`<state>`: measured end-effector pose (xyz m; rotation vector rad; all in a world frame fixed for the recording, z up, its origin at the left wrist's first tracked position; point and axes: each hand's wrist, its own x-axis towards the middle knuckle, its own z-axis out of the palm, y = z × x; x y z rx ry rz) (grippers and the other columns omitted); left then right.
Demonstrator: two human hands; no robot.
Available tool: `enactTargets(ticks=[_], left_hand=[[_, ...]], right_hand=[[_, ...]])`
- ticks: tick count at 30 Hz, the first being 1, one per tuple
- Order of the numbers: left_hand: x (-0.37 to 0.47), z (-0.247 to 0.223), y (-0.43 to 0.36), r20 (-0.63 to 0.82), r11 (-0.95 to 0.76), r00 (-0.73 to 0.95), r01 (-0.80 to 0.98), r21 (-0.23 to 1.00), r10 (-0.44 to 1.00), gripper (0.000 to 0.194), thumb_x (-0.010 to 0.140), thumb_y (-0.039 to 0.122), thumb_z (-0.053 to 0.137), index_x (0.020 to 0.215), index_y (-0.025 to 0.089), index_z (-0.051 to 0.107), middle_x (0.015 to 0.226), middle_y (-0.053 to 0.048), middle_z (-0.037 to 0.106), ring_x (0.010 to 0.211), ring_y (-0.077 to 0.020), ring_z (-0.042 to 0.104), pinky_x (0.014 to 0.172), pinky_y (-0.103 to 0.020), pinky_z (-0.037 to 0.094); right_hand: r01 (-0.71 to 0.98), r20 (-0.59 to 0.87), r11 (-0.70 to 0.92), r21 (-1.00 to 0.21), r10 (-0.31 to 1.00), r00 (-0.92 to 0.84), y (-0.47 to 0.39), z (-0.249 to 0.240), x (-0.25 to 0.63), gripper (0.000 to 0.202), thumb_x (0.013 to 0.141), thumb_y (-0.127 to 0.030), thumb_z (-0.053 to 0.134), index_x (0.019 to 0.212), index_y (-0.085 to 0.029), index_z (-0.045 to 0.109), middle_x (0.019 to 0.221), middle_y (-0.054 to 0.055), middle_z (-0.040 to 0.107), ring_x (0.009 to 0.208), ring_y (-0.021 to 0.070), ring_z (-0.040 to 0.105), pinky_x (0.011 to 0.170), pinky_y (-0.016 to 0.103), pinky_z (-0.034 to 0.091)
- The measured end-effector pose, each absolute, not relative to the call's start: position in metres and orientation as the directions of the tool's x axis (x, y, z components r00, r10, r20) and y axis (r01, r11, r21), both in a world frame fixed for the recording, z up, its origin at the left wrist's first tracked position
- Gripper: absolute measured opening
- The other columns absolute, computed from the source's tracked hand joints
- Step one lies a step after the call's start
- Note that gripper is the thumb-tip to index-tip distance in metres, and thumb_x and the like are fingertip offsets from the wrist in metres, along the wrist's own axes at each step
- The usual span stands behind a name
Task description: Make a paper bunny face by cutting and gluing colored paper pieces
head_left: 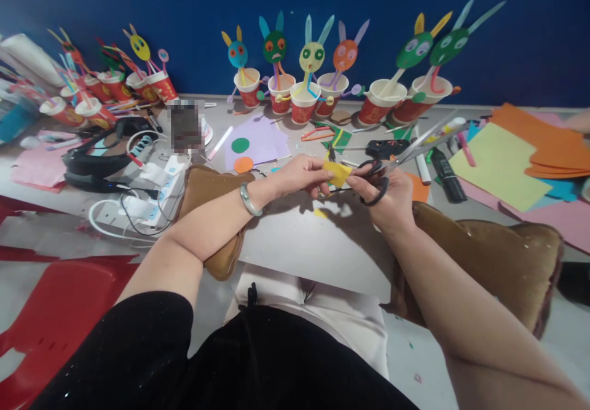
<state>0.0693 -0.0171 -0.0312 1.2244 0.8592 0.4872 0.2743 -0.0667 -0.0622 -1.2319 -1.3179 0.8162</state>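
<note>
My left hand [302, 175], with a bangle on its wrist, pinches a small piece of yellow paper [337, 173] over the table. Closed around the black-handled scissors [381, 193] is my right hand [397, 201]. Their metal blades point up and to the right, away from the paper. The right thumb and fingertips also meet the paper's right edge. A yellow scrap [320, 212] lies on the table below my hands. Just behind them is a green paper piece [340, 139] with pipe cleaners near it.
Red paper cups [304, 110] with rabbit-like paper figures line the back wall. Orange sheets [544, 139] and a pale yellow sheet [502, 167] lie right, near a black marker [449, 176]. At left are a power strip [168, 182] and cables. Brown cushions [488, 250] flank my arms.
</note>
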Motion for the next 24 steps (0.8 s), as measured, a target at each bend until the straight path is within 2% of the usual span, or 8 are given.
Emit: enactTargets(ticks=[4,7,13,17,21,24], left_hand=[[0.069,-0.037,-0.016,-0.27,0.277,0.63,0.09,0.957,0.728,0.026,0.094,0.035,0.085,0.103,0.011,0.079,0.077,-0.003,0.08,0.053,-0.0057,0.066,0.059,-0.019,0.058],[0.068,-0.041,-0.016,-0.207,0.235,0.641,0.043,0.971,0.739,0.033,0.088,0.041,0.09,0.098,0.012,0.079,0.086,-0.004,0.081,0.056,-0.006,0.068,0.06,-0.021,0.059],[0.067,-0.046,-0.018,-0.05,0.104,0.595,-0.057,0.993,0.802,0.054,0.076,0.063,0.093,0.085,0.014,0.072,0.07,0.001,0.071,0.062,-0.0096,0.071,0.06,-0.021,0.055],[0.069,-0.051,-0.018,0.008,0.06,0.57,-0.101,0.993,0.822,0.064,0.069,0.072,0.093,0.084,0.016,0.065,0.075,-0.001,0.074,0.07,-0.012,0.075,0.065,-0.023,0.058],[0.071,-0.054,-0.019,0.037,0.048,0.556,-0.137,0.989,0.83,0.065,0.069,0.069,0.095,0.089,0.019,0.058,0.078,0.001,0.075,0.072,-0.0138,0.078,0.069,-0.026,0.061],[0.071,-0.056,-0.02,0.046,0.037,0.547,-0.139,0.99,0.836,0.06,0.075,0.059,0.096,0.098,0.021,0.056,0.079,0.002,0.077,0.072,-0.0141,0.079,0.071,-0.026,0.061]], right_hand=[[0.199,0.214,0.183,-0.963,0.966,0.148,-0.068,-0.061,0.273,0.046,0.062,-0.055,0.102,0.077,-0.027,0.068,0.073,0.002,0.069,0.063,0.0197,0.06,0.058,0.036,0.052],[0.226,0.228,0.191,-0.955,0.962,0.152,-0.069,-0.061,0.274,0.044,0.063,-0.052,0.101,0.077,-0.026,0.069,0.072,0.002,0.068,0.062,0.0186,0.059,0.057,0.035,0.052],[0.206,0.245,0.21,-0.956,0.956,0.161,-0.069,-0.06,0.275,0.051,0.06,-0.057,0.103,0.076,-0.025,0.066,0.069,-0.001,0.066,0.06,0.0171,0.059,0.057,0.033,0.054],[0.222,0.232,0.195,-0.955,0.96,0.157,-0.07,-0.059,0.274,0.048,0.061,-0.053,0.102,0.077,-0.024,0.067,0.07,0.0,0.066,0.061,0.0168,0.06,0.058,0.032,0.054],[0.221,0.221,0.182,-0.958,0.961,0.165,-0.073,-0.054,0.272,0.039,0.063,-0.041,0.1,0.076,-0.022,0.068,0.07,0.002,0.067,0.06,0.0157,0.058,0.058,0.032,0.053],[0.212,0.216,0.177,-0.961,0.96,0.177,-0.074,-0.05,0.27,0.039,0.062,-0.04,0.099,0.076,-0.021,0.068,0.071,0.002,0.068,0.061,0.0151,0.057,0.059,0.031,0.053]])
